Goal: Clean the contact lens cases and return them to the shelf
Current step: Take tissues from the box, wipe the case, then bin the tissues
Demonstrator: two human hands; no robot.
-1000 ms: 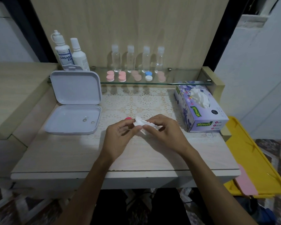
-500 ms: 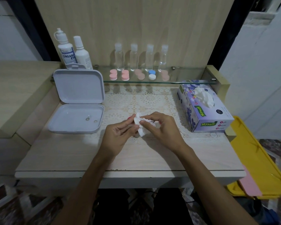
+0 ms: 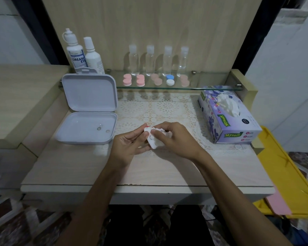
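Over the lace mat, my left hand (image 3: 130,142) and my right hand (image 3: 176,139) meet around a crumpled white tissue (image 3: 154,141). A small red lens case (image 3: 150,133) is wrapped in the tissue, and only slivers of it show. The left fingers pinch the wrapped case while the right fingers press the tissue onto it. Several lens cases stand in a row on the glass shelf (image 3: 212,88): pink pairs (image 3: 127,80), paler pink ones (image 3: 156,79), and a blue and white one (image 3: 170,80).
An open white box (image 3: 87,125) with two tiny objects inside lies at the left. A purple tissue box (image 3: 226,114) sits at the right. Two solution bottles (image 3: 84,54) and several clear small bottles (image 3: 158,61) stand at the back. A yellow tray (image 3: 283,171) lies beyond the table's right edge.
Both hands stay together at the mat and keep working the tissue around the case. The fingers have shifted a little, and the view has tilted slightly.
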